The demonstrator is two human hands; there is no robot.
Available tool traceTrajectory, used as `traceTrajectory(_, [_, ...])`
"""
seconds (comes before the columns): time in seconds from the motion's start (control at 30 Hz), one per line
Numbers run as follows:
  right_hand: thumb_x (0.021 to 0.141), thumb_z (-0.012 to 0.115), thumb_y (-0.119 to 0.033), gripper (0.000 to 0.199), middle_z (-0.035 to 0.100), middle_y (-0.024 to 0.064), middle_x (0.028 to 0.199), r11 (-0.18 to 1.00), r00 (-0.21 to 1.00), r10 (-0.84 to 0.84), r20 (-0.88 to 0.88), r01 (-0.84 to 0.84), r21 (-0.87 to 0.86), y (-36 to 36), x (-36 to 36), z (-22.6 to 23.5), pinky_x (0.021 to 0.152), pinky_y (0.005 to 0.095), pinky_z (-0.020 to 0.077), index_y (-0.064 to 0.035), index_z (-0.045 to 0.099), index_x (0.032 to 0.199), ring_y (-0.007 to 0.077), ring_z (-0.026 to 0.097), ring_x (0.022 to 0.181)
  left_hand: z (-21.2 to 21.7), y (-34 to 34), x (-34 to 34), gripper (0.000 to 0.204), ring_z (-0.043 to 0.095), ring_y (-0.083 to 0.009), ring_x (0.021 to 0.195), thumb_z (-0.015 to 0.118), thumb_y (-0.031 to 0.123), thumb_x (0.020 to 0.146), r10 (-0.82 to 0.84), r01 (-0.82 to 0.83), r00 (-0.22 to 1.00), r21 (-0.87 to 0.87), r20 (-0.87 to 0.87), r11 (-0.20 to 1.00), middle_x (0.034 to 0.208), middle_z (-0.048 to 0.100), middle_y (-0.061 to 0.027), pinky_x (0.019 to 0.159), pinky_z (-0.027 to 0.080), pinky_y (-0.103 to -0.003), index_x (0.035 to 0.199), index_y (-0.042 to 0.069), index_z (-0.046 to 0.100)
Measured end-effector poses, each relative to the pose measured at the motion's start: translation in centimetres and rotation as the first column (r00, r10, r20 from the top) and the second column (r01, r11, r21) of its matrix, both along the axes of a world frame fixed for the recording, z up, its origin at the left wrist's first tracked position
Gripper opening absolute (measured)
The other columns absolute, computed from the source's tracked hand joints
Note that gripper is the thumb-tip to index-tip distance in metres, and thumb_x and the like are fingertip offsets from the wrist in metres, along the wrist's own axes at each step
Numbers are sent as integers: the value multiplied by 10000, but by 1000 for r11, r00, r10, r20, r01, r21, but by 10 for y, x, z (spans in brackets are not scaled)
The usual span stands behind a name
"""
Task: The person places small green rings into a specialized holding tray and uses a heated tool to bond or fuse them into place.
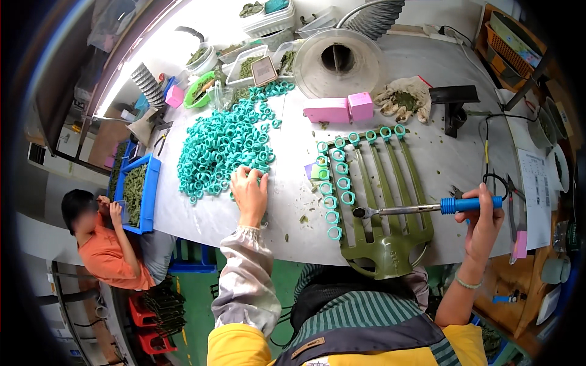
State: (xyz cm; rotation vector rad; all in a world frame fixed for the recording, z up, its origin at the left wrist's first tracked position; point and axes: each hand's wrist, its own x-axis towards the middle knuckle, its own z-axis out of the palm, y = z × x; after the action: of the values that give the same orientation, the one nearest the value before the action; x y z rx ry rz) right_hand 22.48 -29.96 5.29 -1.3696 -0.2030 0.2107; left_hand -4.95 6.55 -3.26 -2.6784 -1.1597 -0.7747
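Observation:
My left hand (249,194) rests at the near right edge of a big heap of turquoise rings (223,146). Its fingers are slightly bent and apart, their tips touching the rings; I see none held. My right hand (482,219) grips the blue handle of a soldering iron (415,208), its metal shaft pointing left. The iron's dark, broad tip lies over an olive-green comb-shaped piece (390,259) with long prongs. Turquoise rings (386,133) sit at the far ends of several prongs. More rings (330,202) stand in columns along its left side.
Pink blocks (326,110), a stained glove (403,100) and a black stand (453,110) lie beyond the comb piece. A clear funnel hood (305,64) and tubs of green pieces (244,68) stand at the back. At left, a person in orange (116,259) sits by a blue crate (146,213).

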Motion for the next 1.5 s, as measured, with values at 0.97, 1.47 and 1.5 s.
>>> traceTrajectory(0.97, [923, 653, -268, 325, 672, 80, 694, 1000, 1000, 9, -17, -9, -4, -11, 0, 2, 457, 254, 505, 10, 674, 755, 137, 602, 452, 54, -148, 65, 284, 586, -282, 1021, 691, 28, 807, -657, 663, 729, -433, 190, 611, 1083, 658, -78, 898, 489, -388, 1090, 57, 677])
traceTrajectory(1.47, [900, 674, -325, 358, 654, 72, 682, 1000, 999, -10, -31, 10, -19, -11, -3, 9, 419, 224, 473, -14, 662, 722, 142, 577, 412, 10, 16, -24, 219, 593, -267, 862, 657, 27, 832, -131, 117, 991, -338, -18, 934, 957, 604, -107, 813, 498, -372, 1047, 61, 686])
traceTrajectory(1.5, [900, 674, -325, 358, 654, 72, 682, 1000, 1000, -12, -29, 12, -22, -11, -3, 9, 419, 224, 473, -14, 662, 722, 142, 577, 412, 14, 12, -20, 225, 610, -212, 860, 648, 34, 859, -60, 169, 977, -576, 204, 800, 955, 603, -72, 814, 514, -330, 1078, 55, 692])
